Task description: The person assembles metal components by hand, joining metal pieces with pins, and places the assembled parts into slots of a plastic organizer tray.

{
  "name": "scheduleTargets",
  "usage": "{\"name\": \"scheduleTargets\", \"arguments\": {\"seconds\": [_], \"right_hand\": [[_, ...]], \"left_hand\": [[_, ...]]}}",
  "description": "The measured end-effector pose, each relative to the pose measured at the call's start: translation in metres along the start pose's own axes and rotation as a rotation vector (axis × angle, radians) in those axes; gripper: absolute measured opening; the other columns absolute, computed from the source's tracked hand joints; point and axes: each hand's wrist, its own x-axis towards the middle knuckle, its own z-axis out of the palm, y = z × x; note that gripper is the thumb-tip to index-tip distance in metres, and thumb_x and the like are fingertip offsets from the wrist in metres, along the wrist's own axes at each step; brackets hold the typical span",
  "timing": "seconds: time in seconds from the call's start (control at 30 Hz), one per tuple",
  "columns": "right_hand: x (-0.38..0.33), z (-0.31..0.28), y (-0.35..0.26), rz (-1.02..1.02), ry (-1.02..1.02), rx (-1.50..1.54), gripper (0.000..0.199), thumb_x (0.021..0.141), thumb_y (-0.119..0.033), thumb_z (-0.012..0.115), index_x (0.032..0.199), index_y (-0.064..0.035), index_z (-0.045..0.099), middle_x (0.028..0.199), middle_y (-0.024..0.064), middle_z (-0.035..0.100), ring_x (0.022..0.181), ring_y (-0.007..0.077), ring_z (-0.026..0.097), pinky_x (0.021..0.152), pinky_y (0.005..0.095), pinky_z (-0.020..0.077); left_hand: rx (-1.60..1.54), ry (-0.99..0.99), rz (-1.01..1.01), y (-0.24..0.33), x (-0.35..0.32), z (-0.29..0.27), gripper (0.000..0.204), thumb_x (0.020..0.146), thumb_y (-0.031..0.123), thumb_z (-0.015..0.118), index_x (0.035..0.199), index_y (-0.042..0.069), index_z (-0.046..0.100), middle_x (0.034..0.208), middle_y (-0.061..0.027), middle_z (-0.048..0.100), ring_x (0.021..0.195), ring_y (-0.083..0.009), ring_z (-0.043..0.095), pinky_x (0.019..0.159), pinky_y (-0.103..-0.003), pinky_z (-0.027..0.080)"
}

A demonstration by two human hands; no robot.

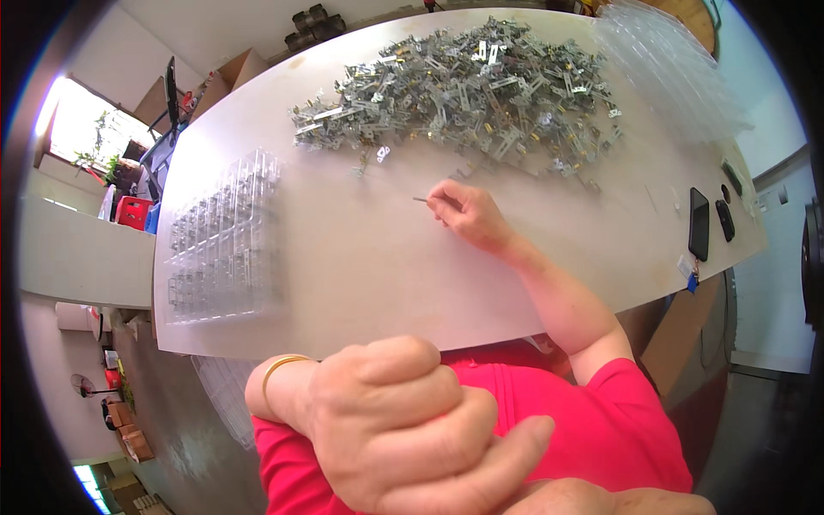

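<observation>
Clear plastic tray (225, 240), moulded into rows of small pockets, lies on the left part of the pale table (360, 275); its pockets seem to hold small metal parts, though glare makes that hard to confirm. More clear trays (665, 73) are stacked at the far right edge. A wide heap of small metal brackets (463, 90) spreads across the far side of the table.

Just short of that heap, the right hand (470, 216) rests on the tabletop with the arm stretched forward from a red sleeve; its fingers are curled, with the fingertips pinching a thin metal pin (421, 200) that pokes out to the left, low over the table. The left hand (403, 421) is raised close to the camera, closed into a loose fist, a gold bangle (279, 367) on its wrist; whether it holds anything cannot be told.
</observation>
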Motion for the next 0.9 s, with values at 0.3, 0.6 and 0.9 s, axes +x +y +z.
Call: {"name": "scheduleTargets", "arguments": {"seconds": [0.3, 0.6, 0.9], "right_hand": [[0.001, -0.003, 0.007, 0.001, -0.008, -0.002, 0.012, 0.096, -0.016, 0.064, 0.092, -0.0051, 0.065, 0.071, -0.0011, 0.061, 0.064, 0.0061, 0.055, 0.057, 0.0243, 0.0442], [0.007, -0.002, 0.008, -0.01, -0.044, -0.025, 0.009, 0.096, -0.014, 0.063, 0.093, -0.0057, 0.066, 0.073, -0.0015, 0.062, 0.066, 0.0059, 0.057, 0.06, 0.023, 0.0469], [0.008, 0.004, -0.001, 0.072, -0.046, 0.076, 0.011, 0.098, -0.015, 0.063, 0.093, -0.0059, 0.065, 0.074, -0.0023, 0.06, 0.066, 0.0049, 0.055, 0.06, 0.0205, 0.0468]], "left_hand": [[0.109, 0.343, 0.065, 0.024, 0.012, 0.055, 0.035, 0.065, 0.01, 0.065, 0.098, -0.001, 0.068, 0.066, -0.0018, 0.048, 0.05, -0.0102, 0.043, 0.046, -0.026, 0.029], [-0.147, 0.504, -0.149, 0.047, 0.032, 0.073, 0.017, 0.081, 0.018, 0.065, 0.077, 0.003, 0.058, 0.058, 0.0002, 0.038, 0.043, -0.0119, 0.037, 0.049, -0.029, 0.036], [-0.687, 0.428, -0.306, 0.038, -0.046, 0.045, 0.028, 0.086, 0.019, 0.069, 0.067, 0.0, 0.058, 0.053, -0.0017, 0.047, 0.039, -0.0166, 0.04, 0.045, -0.033, 0.032]]}}
